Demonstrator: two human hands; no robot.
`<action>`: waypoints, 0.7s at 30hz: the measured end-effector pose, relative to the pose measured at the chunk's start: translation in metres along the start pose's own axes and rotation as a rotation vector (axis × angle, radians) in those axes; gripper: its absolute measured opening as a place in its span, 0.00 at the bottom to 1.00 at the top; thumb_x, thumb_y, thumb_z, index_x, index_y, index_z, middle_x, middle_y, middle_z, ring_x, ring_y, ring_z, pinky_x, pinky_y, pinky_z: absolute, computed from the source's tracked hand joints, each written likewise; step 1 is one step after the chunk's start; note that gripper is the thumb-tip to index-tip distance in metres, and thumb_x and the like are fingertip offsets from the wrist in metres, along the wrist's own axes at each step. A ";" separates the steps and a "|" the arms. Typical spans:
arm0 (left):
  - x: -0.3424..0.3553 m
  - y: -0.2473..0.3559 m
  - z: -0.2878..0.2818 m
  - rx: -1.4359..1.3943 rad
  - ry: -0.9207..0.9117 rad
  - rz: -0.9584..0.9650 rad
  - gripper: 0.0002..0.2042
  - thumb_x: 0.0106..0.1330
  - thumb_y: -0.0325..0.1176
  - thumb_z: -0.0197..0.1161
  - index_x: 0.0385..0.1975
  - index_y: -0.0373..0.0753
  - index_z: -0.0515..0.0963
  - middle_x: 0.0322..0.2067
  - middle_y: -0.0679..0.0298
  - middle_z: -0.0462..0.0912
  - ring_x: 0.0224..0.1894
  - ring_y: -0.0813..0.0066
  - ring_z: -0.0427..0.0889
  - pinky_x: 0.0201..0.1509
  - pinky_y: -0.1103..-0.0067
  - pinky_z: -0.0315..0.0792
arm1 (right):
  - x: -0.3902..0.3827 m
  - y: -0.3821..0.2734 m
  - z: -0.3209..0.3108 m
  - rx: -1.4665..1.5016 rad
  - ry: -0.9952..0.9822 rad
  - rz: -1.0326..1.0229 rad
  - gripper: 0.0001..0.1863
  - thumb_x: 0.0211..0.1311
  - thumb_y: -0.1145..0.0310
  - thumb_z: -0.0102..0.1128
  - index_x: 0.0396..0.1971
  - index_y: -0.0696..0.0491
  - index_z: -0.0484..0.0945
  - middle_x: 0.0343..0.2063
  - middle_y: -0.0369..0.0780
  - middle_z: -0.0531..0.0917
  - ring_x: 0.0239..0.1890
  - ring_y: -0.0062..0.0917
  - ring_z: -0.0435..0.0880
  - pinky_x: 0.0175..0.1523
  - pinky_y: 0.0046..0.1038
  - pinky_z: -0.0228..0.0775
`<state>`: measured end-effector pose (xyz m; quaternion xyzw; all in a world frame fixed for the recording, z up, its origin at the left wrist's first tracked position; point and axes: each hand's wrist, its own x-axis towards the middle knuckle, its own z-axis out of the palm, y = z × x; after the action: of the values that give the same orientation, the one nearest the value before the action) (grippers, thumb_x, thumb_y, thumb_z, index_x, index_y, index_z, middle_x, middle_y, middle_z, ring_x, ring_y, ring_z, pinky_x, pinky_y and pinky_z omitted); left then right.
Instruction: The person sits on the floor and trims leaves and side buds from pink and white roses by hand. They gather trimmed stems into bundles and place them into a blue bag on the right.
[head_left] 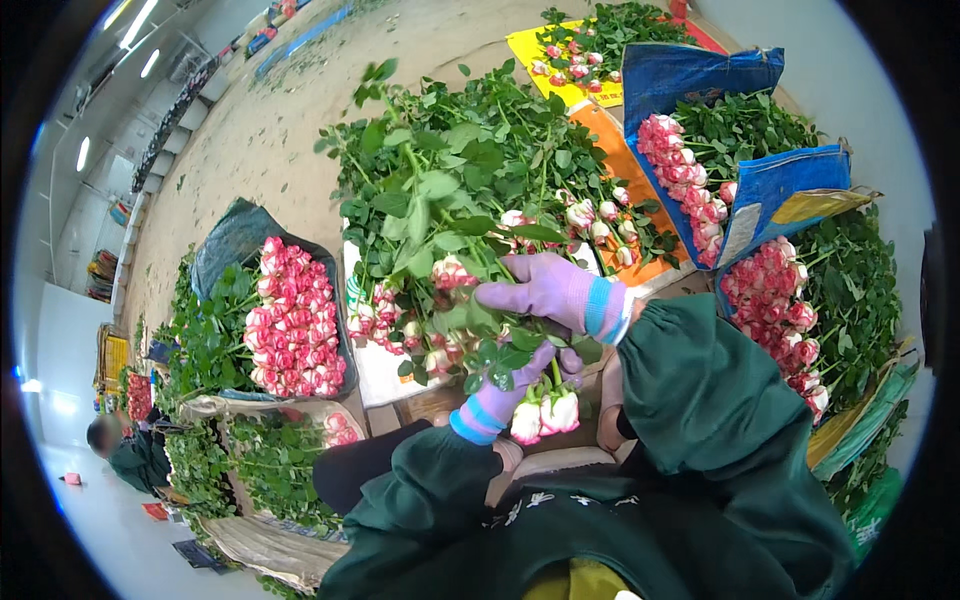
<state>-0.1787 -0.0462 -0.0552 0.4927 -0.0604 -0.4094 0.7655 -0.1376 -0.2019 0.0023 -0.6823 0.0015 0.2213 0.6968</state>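
Observation:
My left hand (508, 392), in a purple glove with a blue and pink cuff, is closed round the stems of a few white roses with pink edges (545, 415), their heads toward me. Just above it, my right hand (545, 292), gloved alike, pinches a leafy rose stem (418, 215) that reaches up and away to the left. Leaves hide exactly where its fingers meet the stem. A pink and white rose head (452, 272) shows beside the right thumb. Under and beyond both hands spreads a big heap of leafy roses (500, 140), with pale blooms (600, 228) at its right side.
Bundled pink roses (292, 320) lie in a dark wrap at left. More bundles (690, 180) sit in blue wraps (700, 75) at right. Beyond, roses lie on a yellow sheet (530, 50). An orange sheet (650, 270) borders the heap. Another person (135, 455) is at far left.

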 end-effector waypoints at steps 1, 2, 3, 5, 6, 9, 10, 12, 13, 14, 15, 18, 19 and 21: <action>0.008 -0.011 -0.013 0.049 -0.020 -0.057 0.15 0.65 0.38 0.56 0.45 0.35 0.71 0.33 0.60 0.78 0.37 0.68 0.78 0.42 0.74 0.75 | 0.015 0.021 0.001 0.001 0.041 -0.067 0.30 0.53 0.59 0.65 0.50 0.65 0.69 0.35 0.37 0.80 0.33 0.15 0.76 0.39 0.21 0.69; 0.015 -0.023 -0.029 0.377 0.006 0.115 0.15 0.65 0.37 0.56 0.46 0.35 0.71 0.34 0.61 0.79 0.39 0.71 0.78 0.44 0.75 0.74 | 0.012 0.015 0.002 -0.011 0.073 -0.033 0.28 0.52 0.61 0.66 0.48 0.64 0.71 0.34 0.36 0.81 0.32 0.15 0.76 0.39 0.21 0.69; 0.014 -0.009 -0.020 0.389 -0.006 0.093 0.15 0.66 0.38 0.55 0.47 0.35 0.71 0.36 0.62 0.79 0.40 0.73 0.78 0.44 0.77 0.73 | 0.007 0.006 -0.002 -0.023 0.108 -0.002 0.27 0.51 0.62 0.67 0.47 0.63 0.72 0.32 0.35 0.81 0.32 0.14 0.76 0.38 0.20 0.69; 0.012 0.015 0.000 0.415 -0.044 0.041 0.16 0.66 0.38 0.54 0.49 0.36 0.73 0.39 0.63 0.80 0.42 0.79 0.77 0.45 0.79 0.72 | 0.013 0.016 -0.021 0.050 0.284 -0.210 0.15 0.55 0.67 0.62 0.41 0.59 0.77 0.28 0.33 0.81 0.29 0.15 0.76 0.36 0.20 0.69; 0.012 0.020 -0.021 0.527 0.012 0.051 0.16 0.66 0.39 0.54 0.49 0.36 0.73 0.39 0.63 0.80 0.42 0.78 0.77 0.45 0.78 0.73 | 0.001 -0.008 -0.023 0.163 0.323 -0.282 0.12 0.53 0.67 0.62 0.36 0.57 0.79 0.24 0.33 0.80 0.24 0.14 0.74 0.32 0.19 0.67; 0.038 0.040 -0.102 0.501 0.203 0.079 0.21 0.61 0.39 0.58 0.51 0.36 0.70 0.43 0.59 0.78 0.44 0.72 0.76 0.47 0.77 0.71 | -0.032 -0.047 -0.033 0.365 0.305 -0.261 0.10 0.57 0.70 0.58 0.35 0.59 0.78 0.25 0.30 0.79 0.24 0.10 0.72 0.30 0.16 0.64; 0.053 0.047 -0.135 0.549 0.315 0.103 0.24 0.58 0.39 0.60 0.53 0.36 0.68 0.45 0.57 0.76 0.45 0.68 0.76 0.48 0.76 0.70 | -0.032 -0.043 -0.035 0.184 0.345 -0.214 0.10 0.57 0.69 0.58 0.36 0.59 0.78 0.24 0.30 0.79 0.24 0.11 0.72 0.30 0.16 0.63; 0.080 0.045 -0.227 1.031 0.735 0.112 0.31 0.54 0.41 0.61 0.57 0.37 0.62 0.48 0.53 0.75 0.48 0.59 0.76 0.51 0.72 0.70 | -0.024 -0.041 -0.021 0.102 0.310 -0.224 0.11 0.57 0.69 0.59 0.36 0.60 0.78 0.23 0.30 0.77 0.23 0.11 0.70 0.29 0.16 0.62; 0.097 0.044 -0.226 1.175 0.790 0.157 0.33 0.52 0.43 0.62 0.58 0.38 0.61 0.49 0.52 0.74 0.49 0.57 0.75 0.52 0.71 0.69 | -0.019 -0.030 -0.025 0.203 0.318 -0.227 0.11 0.56 0.68 0.59 0.36 0.59 0.78 0.22 0.30 0.77 0.23 0.11 0.70 0.29 0.16 0.62; 0.104 0.047 -0.222 1.318 0.877 0.192 0.35 0.51 0.44 0.63 0.59 0.39 0.60 0.50 0.50 0.73 0.51 0.54 0.74 0.54 0.69 0.68 | -0.019 -0.029 -0.026 0.194 0.319 -0.194 0.11 0.56 0.67 0.60 0.35 0.59 0.78 0.22 0.30 0.77 0.23 0.11 0.70 0.29 0.16 0.62; 0.109 0.050 -0.207 1.409 0.838 0.321 0.37 0.49 0.46 0.64 0.60 0.39 0.59 0.51 0.49 0.72 0.52 0.53 0.73 0.55 0.69 0.67 | -0.019 -0.029 -0.029 0.185 0.320 -0.163 0.11 0.56 0.67 0.60 0.35 0.59 0.78 0.21 0.29 0.77 0.23 0.11 0.70 0.29 0.17 0.62; 0.143 0.056 -0.189 1.331 0.749 0.103 0.36 0.49 0.49 0.66 0.59 0.43 0.62 0.48 0.50 0.76 0.50 0.53 0.75 0.53 0.68 0.68 | -0.015 -0.021 -0.035 0.046 0.351 -0.094 0.11 0.56 0.66 0.61 0.32 0.59 0.79 0.21 0.30 0.77 0.24 0.12 0.69 0.30 0.18 0.63; 0.153 0.063 -0.175 1.363 0.716 -0.125 0.35 0.50 0.52 0.63 0.58 0.42 0.64 0.48 0.49 0.75 0.51 0.52 0.73 0.54 0.68 0.67 | -0.015 -0.018 -0.037 0.036 0.381 -0.101 0.11 0.56 0.66 0.61 0.32 0.59 0.78 0.21 0.31 0.78 0.24 0.12 0.70 0.31 0.19 0.64; 0.170 0.049 -0.224 1.402 0.803 -0.031 0.26 0.56 0.55 0.54 0.48 0.43 0.74 0.46 0.53 0.77 0.47 0.53 0.76 0.51 0.66 0.69 | -0.008 -0.016 -0.034 0.028 0.402 -0.181 0.12 0.55 0.66 0.61 0.32 0.60 0.78 0.22 0.32 0.78 0.24 0.13 0.70 0.31 0.20 0.65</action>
<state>0.0718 0.0036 -0.1818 0.9685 -0.0168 -0.0785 0.2358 -0.1300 -0.2368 0.0174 -0.7003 0.0824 0.0173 0.7089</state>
